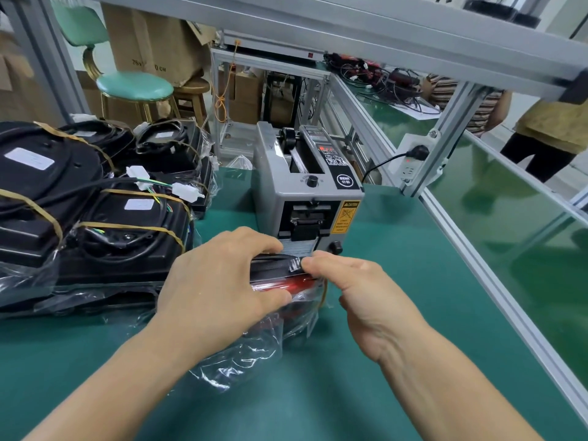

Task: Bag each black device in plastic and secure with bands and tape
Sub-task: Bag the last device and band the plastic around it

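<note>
With the left hand (219, 278) grasping the bagged device (276, 281), the right hand (359, 288) pinching tape (296, 264) should press it flat across the fold.

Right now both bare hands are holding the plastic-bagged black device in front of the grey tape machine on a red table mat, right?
Not quite: the head view shows the table mat is green, not red. The rest holds.

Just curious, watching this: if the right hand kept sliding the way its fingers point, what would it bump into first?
Probably the left hand, gripping the bagged device beside the right hand; depth is unclear.
</note>
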